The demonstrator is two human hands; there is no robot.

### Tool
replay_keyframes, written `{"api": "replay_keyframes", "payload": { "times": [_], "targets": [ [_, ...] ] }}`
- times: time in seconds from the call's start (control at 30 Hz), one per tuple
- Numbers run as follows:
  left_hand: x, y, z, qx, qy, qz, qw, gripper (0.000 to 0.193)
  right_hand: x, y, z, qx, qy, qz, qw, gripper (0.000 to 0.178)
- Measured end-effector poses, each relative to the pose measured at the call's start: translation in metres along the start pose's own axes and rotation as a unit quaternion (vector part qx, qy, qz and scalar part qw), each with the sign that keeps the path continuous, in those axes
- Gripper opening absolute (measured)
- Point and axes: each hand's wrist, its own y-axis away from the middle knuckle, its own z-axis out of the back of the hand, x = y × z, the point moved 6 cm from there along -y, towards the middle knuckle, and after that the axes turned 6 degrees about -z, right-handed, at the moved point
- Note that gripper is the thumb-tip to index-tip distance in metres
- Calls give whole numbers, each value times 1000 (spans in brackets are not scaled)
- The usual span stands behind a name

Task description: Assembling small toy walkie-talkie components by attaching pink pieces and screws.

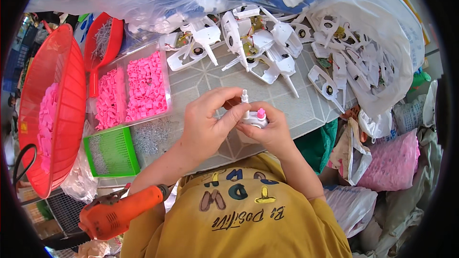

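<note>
Over the near part of the table, both hands hold a small white plastic housing (pixel 255 120) close in front of my body. My left hand (pixel 205 122) is closed, thumb and fingers pinching its upright narrow white stem (pixel 245 97). Wrapped around the wider end is my right hand (pixel 275 133), also closed. A small pink plastic piece (pixel 261 113) stands on the housing beside the right fingers. My fingers cover much of the housing. Beyond the hands lies a pile of similar white housings (pixel 260 43), several with circuit boards and round black parts showing.
Clear trays of pink plastic parts (pixel 146 83) stand at left, near a green basket (pixel 112 150) and loose screws (pixel 150 136). A red scoop (pixel 103 43), a red basket (pixel 71 129) and an orange power tool (pixel 119 212) flank them. At right sits a white bag (pixel 392 33) of housings.
</note>
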Motion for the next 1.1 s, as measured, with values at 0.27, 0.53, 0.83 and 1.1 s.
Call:
{"api": "replay_keyframes", "payload": {
  "times": [0.27,0.53,0.83,1.1],
  "targets": [
    [10,2,1,-30,107,90,990,20,9,-1,-1,-46,142,43,988,28],
    [8,10,-2,-122,93,85,985,18,12,0,-4,-76,142,68,985,30],
    [5,11,-4,-129,69,66,987,17,23,8,-13,-171,246,154,942,29],
    [16,6,0,-107,174,118,972,17,23,6,-10,-133,271,147,942,27]
  ]
}}
